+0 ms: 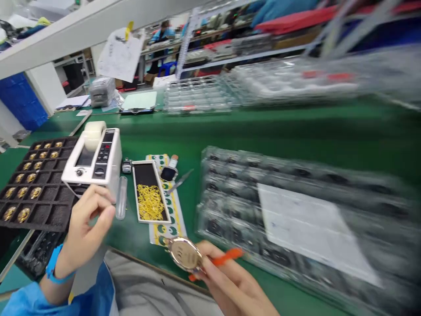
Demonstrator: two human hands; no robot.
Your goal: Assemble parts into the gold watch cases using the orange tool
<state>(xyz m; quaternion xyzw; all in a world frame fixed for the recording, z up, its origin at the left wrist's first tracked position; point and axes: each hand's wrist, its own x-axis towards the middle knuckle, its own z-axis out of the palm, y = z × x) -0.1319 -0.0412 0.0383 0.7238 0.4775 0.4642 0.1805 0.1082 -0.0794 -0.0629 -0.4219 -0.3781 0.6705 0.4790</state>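
Note:
My right hand (230, 276) holds a rose-gold watch case (186, 253) by its edge, thumb against fingers, with the engraved back facing up. An orange strip (228, 256) sticks out between the same fingers; its kind is unclear. My left hand (90, 224), with a blue band at the wrist, is at the front of a white tape dispenser (108, 153). Its fingers are curled and thumb and fingertips come close together; whatever is between them is too small to make out. Close to that hand lies a clear plastic tube (121, 197).
A black compartment tray (59, 208) with gold round parts stands left. Mid-table are a white box (135, 193) of yellow pieces, a sticker sheet (177, 224), a smartwatch (169, 173) and tweezers (180, 181). Clear trays (230, 197) under white paper (309, 232) cover the right.

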